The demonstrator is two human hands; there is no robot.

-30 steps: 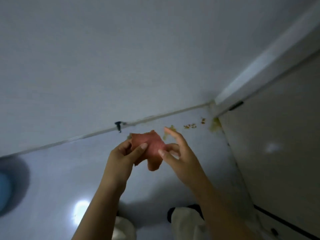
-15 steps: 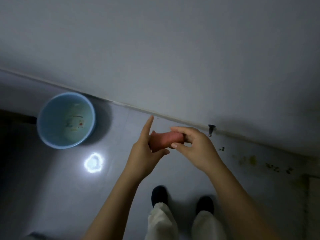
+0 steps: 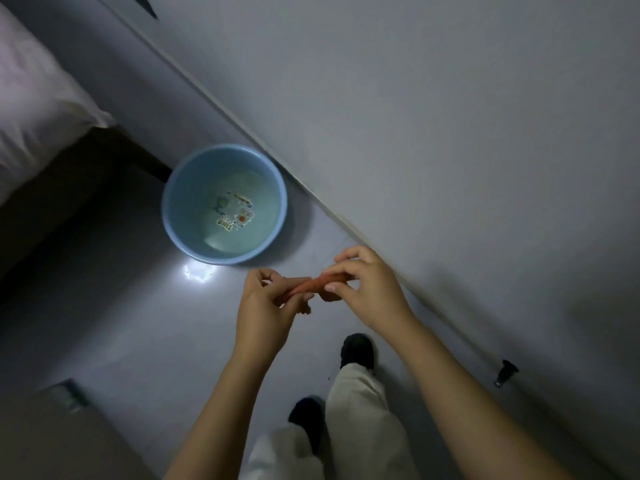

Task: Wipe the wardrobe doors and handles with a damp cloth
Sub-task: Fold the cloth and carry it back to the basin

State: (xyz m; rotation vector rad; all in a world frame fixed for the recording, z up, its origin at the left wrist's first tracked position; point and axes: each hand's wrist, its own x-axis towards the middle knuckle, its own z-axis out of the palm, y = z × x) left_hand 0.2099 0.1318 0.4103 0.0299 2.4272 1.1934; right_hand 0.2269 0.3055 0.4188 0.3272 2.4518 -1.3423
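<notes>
Fingers of left hand (image 3: 263, 306) and right hand (image 3: 367, 282) pinch both ends of small reddish-orange rolled cloth (image 3: 317, 284), near round light-blue plastic basin (image 3: 169, 216) on floor.

We see a blue basin (image 3: 224, 204) with cartoon stickers on the glossy floor (image 3: 138, 323), near a white-sheeted bed (image 3: 38, 109) at left.
</notes>
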